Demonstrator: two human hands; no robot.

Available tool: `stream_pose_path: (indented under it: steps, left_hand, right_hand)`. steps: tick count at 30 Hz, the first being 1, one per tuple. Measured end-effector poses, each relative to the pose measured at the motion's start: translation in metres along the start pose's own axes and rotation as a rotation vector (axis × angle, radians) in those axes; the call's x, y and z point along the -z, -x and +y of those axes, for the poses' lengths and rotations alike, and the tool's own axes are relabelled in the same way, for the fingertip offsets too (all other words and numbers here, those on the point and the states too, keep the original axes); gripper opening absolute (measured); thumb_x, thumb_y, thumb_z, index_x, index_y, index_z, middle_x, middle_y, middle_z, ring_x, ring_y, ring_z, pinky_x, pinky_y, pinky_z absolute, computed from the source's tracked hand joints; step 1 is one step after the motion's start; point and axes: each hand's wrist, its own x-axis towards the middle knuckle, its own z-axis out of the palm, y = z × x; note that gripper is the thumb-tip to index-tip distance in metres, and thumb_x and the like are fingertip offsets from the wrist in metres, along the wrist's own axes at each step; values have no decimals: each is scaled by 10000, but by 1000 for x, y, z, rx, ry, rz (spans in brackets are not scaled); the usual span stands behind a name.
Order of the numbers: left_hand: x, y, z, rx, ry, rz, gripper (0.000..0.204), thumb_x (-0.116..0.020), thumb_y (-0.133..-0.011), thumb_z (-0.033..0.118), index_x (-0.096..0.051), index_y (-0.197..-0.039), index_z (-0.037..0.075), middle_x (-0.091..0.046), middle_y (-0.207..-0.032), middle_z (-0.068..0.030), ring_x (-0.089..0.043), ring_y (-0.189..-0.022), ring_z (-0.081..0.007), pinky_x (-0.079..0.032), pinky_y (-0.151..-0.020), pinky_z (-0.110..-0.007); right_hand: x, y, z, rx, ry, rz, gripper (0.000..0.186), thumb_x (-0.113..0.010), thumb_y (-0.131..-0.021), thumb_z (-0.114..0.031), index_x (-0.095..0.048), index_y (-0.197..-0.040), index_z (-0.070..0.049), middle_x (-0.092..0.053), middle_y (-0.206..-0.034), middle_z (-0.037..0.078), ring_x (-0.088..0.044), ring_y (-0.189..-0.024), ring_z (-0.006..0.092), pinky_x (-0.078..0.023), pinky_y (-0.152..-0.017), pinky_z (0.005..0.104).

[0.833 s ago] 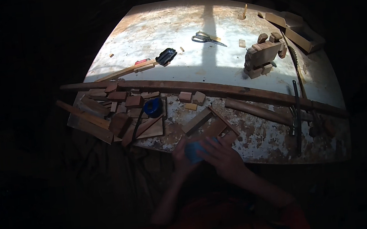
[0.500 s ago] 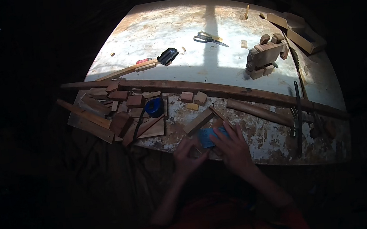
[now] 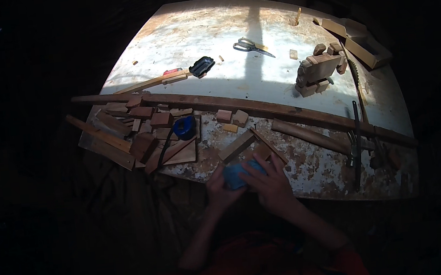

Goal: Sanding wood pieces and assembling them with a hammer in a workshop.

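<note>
A blue sheet [image 3: 235,176], like the back of sandpaper, is between my two hands at the near edge of the workbench [image 3: 310,176]. My left hand [image 3: 220,187] has its fingers and thumb closed around the left side of the sheet. My right hand [image 3: 271,183] lies over its right side, fingers pressing on it; the fingertips are slightly blurred. Just beyond the hands, a pale wooden block [image 3: 236,146] and a thin wooden strip [image 3: 270,145] meet at a corner. Whatever is under the sheet is hidden.
Offcuts [image 3: 143,113] and a blue tape measure [image 3: 184,128] lie at left. A long wooden bar [image 3: 217,103] crosses the bench. Beyond it are scissors [image 3: 248,46], a black tray-like case [image 3: 202,66] and stacked wooden blocks [image 3: 318,68]. A hammer [image 3: 351,148] lies right, beside a dark bar [image 3: 358,144].
The blue sheet has moved left and toward me, and my left hand has closed on it. My right hand has shifted slightly left with it.
</note>
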Motion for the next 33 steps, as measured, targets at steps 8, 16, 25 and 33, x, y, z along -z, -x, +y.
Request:
stream_pose_path:
  steps: [8, 16, 25, 33]
  left_hand:
    - [1, 0, 4, 40, -45, -62, 546, -999, -702, 176, -779, -1179, 26, -752, -1043, -130, -784, -891, -288, -641, -793, -389]
    - [-2, 3, -4, 75, 62, -27, 554, -994, -719, 193, -775, -1209, 51, -755, -1058, -137, -786, -932, -293, -634, -787, -396]
    - [6, 6, -3, -25, -41, -27, 571, -997, -720, 213, -779, -1232, 81, -753, -1062, -122, -777, -941, -295, -634, -817, -396]
    - [-1, 6, 0, 10, 1, -21, 614, -1001, -722, 216, -761, -1267, 66, -747, -1079, -123, -781, -967, -270, -649, -826, -385]
  right_hand:
    - [0, -1, 9, -34, -26, 16, 497, -715, -895, -20, -709, -1387, -86, -657, -1533, 119, -481, -1542, 409, -246, -1272, 754]
    - [-1, -14, 6, 19, -38, -2, 501, -707, -898, -36, -695, -1398, -64, -673, -1509, 127, -509, -1520, 384, -240, -1296, 715]
    - [0, -13, 9, -7, -7, 1, 580, -723, -875, 12, -671, -1445, -80, -639, -1556, 131, -489, -1549, 381, -234, -1302, 720]
    - [6, 2, 2, -57, 33, 19, 540, -712, -917, -17, -676, -1452, -83, -620, -1565, 173, -475, -1555, 405, -248, -1297, 708]
